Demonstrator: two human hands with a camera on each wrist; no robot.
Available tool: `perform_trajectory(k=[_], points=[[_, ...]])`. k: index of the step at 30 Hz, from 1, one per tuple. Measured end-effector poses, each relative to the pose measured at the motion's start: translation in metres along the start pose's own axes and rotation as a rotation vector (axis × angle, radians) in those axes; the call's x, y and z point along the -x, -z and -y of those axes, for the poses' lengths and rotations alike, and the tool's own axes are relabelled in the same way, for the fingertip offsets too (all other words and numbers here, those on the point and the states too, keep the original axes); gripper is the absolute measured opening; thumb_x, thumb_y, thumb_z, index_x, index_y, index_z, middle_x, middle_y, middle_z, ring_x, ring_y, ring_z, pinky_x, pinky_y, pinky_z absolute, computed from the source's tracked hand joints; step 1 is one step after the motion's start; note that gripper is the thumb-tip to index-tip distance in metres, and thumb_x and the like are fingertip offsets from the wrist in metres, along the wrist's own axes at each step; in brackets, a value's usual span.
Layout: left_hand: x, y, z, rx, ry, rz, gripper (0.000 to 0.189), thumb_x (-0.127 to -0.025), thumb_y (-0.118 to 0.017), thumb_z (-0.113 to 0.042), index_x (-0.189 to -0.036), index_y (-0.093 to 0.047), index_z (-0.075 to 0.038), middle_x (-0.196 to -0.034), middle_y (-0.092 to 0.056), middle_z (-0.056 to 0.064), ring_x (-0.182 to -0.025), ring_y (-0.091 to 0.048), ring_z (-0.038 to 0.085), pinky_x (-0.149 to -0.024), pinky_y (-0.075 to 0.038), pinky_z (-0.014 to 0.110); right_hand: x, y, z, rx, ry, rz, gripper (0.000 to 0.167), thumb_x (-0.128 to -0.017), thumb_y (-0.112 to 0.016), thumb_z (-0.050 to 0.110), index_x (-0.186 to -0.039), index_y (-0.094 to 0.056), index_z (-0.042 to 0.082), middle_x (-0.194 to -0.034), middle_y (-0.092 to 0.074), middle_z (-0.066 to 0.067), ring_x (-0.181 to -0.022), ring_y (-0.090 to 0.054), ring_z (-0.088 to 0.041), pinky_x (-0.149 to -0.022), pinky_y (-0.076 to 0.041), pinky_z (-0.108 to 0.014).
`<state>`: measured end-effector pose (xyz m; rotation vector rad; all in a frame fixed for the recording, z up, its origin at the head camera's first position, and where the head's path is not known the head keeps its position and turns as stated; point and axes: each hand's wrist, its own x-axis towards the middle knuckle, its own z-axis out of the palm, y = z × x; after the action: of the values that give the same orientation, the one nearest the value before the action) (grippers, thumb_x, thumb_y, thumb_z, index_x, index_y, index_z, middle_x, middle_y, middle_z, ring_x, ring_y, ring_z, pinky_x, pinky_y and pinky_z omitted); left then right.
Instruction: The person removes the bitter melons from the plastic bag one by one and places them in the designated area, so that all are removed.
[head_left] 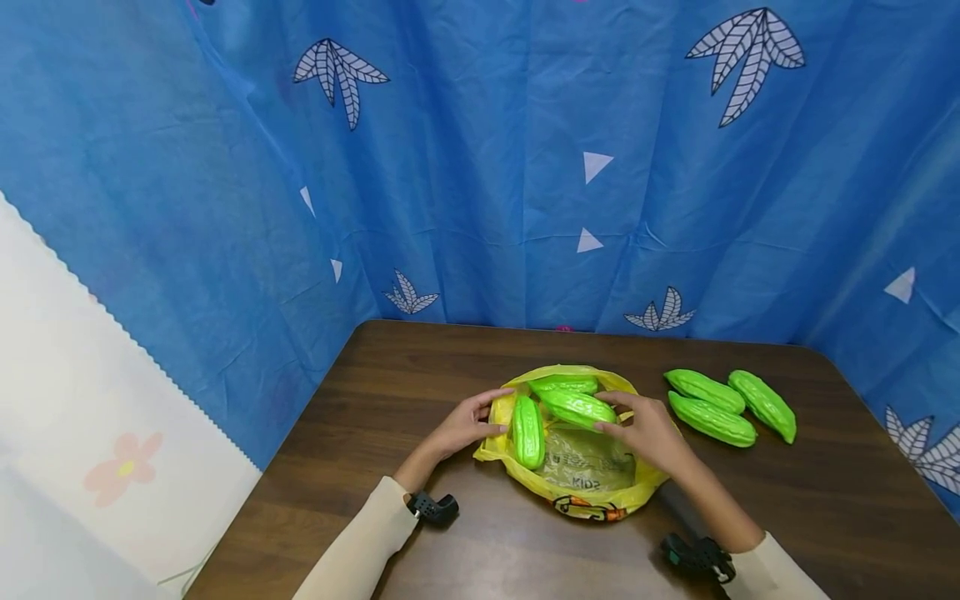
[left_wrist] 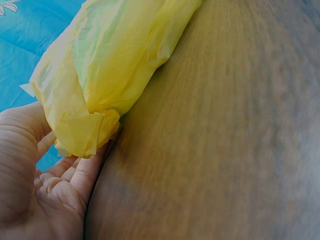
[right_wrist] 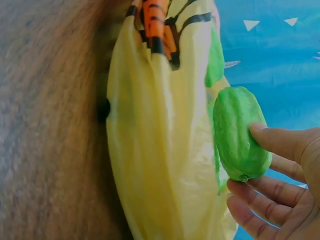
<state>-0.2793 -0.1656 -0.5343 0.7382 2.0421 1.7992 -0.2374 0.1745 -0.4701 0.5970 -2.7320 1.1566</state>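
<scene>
A yellow plastic bag (head_left: 637, 493) lies on its base on the table with its mouth spread wide. My left hand (head_left: 465, 423) grips the bag's left edge, thumb and fingers on either side of the yellow film (left_wrist: 115, 75). Over the opening, my right hand (head_left: 648, 425) pinches the end of a green bitter gourd (head_left: 577, 408) between thumb and fingers; the right wrist view shows its ribbed, blunt end (right_wrist: 242, 135). Inside the bag, one bitter gourd (head_left: 528, 433) stands lengthwise along the left side, and another (head_left: 564, 383) lies across the back, partly hidden by the held one.
To the right of the bag, three more bitter gourds (head_left: 712, 419) lie grouped on the dark wooden table (head_left: 420, 358). A blue patterned curtain (head_left: 480, 167) hangs behind the table's far edge. At the left is a white cloth (head_left: 90, 375) with a flower print.
</scene>
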Motion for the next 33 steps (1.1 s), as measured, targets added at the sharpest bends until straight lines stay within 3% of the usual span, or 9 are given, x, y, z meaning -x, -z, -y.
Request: perform_trajectory(k=[12, 21, 29, 33], points=[[0.0, 0.001, 0.0, 0.004, 0.0, 0.002, 0.065, -0.096, -0.066, 0.001, -0.155, -0.042, -0.01, -0.134, -0.061, 0.02, -0.111, -0.065, 0.022, -0.084, -0.059, 0.033, 0.01, 0.022, 0.007, 0.015, 0.004, -0.005, 0.047, -0.088, -0.081, 0.018, -0.131, -0.068, 0.008, -0.123, -0.069, -0.016, -0.096, -0.068, -0.029, -0.075, -0.06, -0.042], [-0.001, 0.001, 0.0, -0.012, -0.001, 0.003, 0.065, -0.095, -0.067, 0.002, -0.155, -0.042, -0.011, -0.134, -0.061, 0.021, -0.11, -0.065, 0.021, -0.083, -0.059, 0.033, 0.021, 0.037, 0.007, 0.031, 0.018, -0.041, 0.047, -0.087, -0.08, 0.008, -0.132, -0.067, 0.006, -0.119, -0.069, -0.019, -0.097, -0.068, -0.035, -0.074, -0.061, -0.041], [0.002, 0.001, -0.001, -0.001, -0.006, 0.011, 0.065, -0.096, -0.066, 0.0, -0.155, -0.04, -0.007, -0.138, -0.058, 0.022, -0.113, -0.064, 0.022, -0.085, -0.059, 0.034, 0.032, 0.05, 0.007, 0.031, -0.004, -0.041, 0.048, -0.088, -0.077, 0.004, -0.134, -0.064, 0.004, -0.12, -0.066, -0.022, -0.093, -0.069, -0.035, -0.059, -0.056, -0.029], [0.001, 0.001, -0.001, -0.003, 0.0, 0.007, 0.065, -0.096, -0.067, 0.001, -0.155, -0.042, -0.009, -0.138, -0.058, 0.021, -0.113, -0.064, 0.022, -0.085, -0.059, 0.034, 0.035, 0.056, 0.008, 0.048, -0.012, -0.052, 0.048, -0.088, -0.077, 0.002, -0.134, -0.064, 0.006, -0.121, -0.065, -0.024, -0.093, -0.07, -0.038, -0.059, -0.057, -0.03]])
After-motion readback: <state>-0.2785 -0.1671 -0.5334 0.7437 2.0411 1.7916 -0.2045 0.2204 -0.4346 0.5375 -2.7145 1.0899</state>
